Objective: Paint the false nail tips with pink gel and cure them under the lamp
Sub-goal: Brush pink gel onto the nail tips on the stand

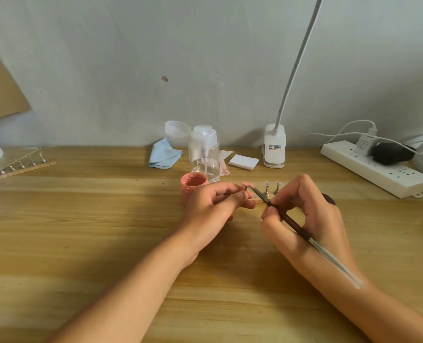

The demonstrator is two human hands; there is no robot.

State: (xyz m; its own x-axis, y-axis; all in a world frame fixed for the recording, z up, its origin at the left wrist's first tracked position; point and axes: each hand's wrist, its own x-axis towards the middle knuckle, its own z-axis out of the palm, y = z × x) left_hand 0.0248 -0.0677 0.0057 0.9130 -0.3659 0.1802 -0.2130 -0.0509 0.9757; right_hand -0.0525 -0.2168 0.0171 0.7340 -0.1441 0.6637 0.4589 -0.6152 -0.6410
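Gel jar stands just behind the left hand pinching a nail tip; right hand grips the brush.

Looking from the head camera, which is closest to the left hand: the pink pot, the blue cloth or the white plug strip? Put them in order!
From the left hand, pinching a false nail tip:
1. Round pink gel jar, just behind the hand.
2. Folded light-blue cloth, farther back, slightly left.
3. Long white power strip, far right by the wall.
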